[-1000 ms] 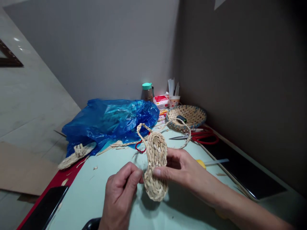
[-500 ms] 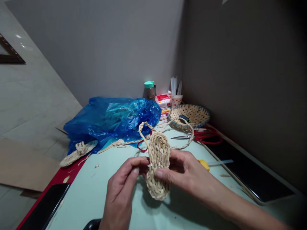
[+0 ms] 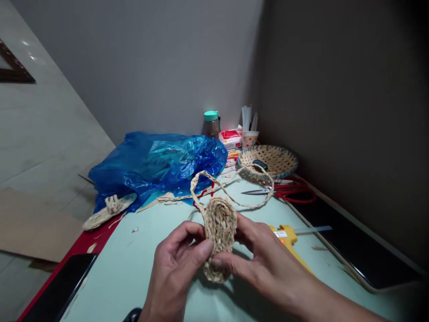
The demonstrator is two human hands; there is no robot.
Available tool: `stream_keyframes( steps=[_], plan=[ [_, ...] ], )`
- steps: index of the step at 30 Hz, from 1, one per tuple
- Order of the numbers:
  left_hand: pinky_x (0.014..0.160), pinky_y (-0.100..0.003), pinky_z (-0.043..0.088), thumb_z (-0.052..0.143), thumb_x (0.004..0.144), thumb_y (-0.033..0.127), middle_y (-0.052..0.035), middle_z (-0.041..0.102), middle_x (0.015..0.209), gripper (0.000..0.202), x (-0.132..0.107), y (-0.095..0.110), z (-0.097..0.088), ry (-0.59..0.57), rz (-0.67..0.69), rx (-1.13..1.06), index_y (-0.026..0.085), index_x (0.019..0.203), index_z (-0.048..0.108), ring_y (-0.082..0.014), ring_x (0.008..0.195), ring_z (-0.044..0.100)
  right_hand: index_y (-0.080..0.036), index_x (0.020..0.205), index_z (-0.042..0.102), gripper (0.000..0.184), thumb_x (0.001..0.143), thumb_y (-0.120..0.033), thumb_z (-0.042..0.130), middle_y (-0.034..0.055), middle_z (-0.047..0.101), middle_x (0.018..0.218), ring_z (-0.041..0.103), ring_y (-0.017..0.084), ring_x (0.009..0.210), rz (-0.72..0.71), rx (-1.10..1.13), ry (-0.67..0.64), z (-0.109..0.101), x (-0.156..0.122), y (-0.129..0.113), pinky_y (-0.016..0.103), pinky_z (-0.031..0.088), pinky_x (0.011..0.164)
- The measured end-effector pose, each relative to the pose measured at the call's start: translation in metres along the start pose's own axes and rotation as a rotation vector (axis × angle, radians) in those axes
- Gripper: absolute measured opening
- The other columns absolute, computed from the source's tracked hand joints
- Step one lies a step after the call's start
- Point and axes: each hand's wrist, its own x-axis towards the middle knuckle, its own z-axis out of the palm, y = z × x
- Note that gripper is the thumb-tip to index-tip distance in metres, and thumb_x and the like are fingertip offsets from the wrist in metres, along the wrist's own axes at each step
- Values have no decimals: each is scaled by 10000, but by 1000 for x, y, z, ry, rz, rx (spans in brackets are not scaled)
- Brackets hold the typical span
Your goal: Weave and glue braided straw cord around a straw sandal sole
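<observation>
A small woven straw sandal sole is held above the pale green table, toe end pointing away from me. My left hand pinches its left edge between thumb and fingers. From the right, my right hand grips the sole with the thumb on its lower front. A braided straw cord loops out from the top of the sole toward the back of the table.
A blue plastic bag lies at the back left, a second straw sole beside it. A woven basket, red-handled scissors, a yellow glue gun, a teal-lidded jar and a black phone are around.
The left hand has moved in from beside the sole and closed on its left edge. The sole has tipped back, looking shorter, and both hands have shifted slightly down.
</observation>
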Motion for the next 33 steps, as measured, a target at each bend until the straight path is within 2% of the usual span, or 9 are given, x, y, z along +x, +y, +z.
stream_keyframes(
  steps=[6,10,13,15,18,23,25,29,33],
  plan=[
    [657,-240,489,808,747,330,-10,653,722,163,2,-6,-5,30,20,156,185,768,735,-167,697,609,-286,1140,613,219,933,-329,671,5,680,1074,596,250,990,18,-148,-46,0,-7,5,325,460,825],
    [603,-228,478,794,749,351,-12,655,722,181,0,-5,1,125,84,252,189,719,719,-161,660,606,-255,1118,620,212,921,-307,681,27,685,1077,605,264,1009,18,-126,-37,3,-4,5,341,471,841],
    [663,-236,529,780,772,350,-25,704,826,179,2,-4,4,133,85,235,216,883,735,-171,720,657,-253,1085,634,206,891,-252,704,13,696,1003,638,240,938,21,3,3,4,1,6,344,494,847],
    [716,-258,559,798,757,317,-42,726,924,304,5,-4,4,114,85,207,244,1041,718,-193,804,688,-263,1128,629,266,879,-239,721,13,701,1032,654,227,927,46,124,24,5,3,5,338,510,853],
    [747,-271,560,838,705,243,-51,716,983,488,10,1,1,108,98,96,259,1165,674,-204,868,686,-234,1142,613,327,849,-233,758,31,707,1099,669,221,950,100,347,20,4,5,2,321,528,855],
    [836,-398,564,706,853,409,-146,694,1098,430,18,14,-5,-132,-224,-391,190,1219,649,-276,992,677,-185,1107,601,360,803,-189,794,15,719,1021,671,170,900,110,581,7,-3,10,-4,252,530,826],
    [847,-392,568,690,864,392,-155,697,1096,363,20,17,-8,-43,-209,-424,156,1140,681,-267,1002,668,-183,1060,603,336,790,-182,803,4,709,969,656,157,881,118,577,8,-5,11,-2,229,520,787],
    [724,-199,537,847,699,232,-21,686,812,284,20,14,-12,224,-80,-178,175,947,720,-127,756,625,-198,1014,584,312,792,-194,802,-7,669,929,633,167,898,149,562,7,-6,11,0,241,508,772],
    [633,-147,476,860,678,284,22,639,710,272,17,11,-13,249,-34,-96,200,896,719,-96,666,556,-205,1051,584,332,798,-217,799,2,642,951,620,188,912,150,527,2,-5,10,-1,283,502,805]
  ],
)
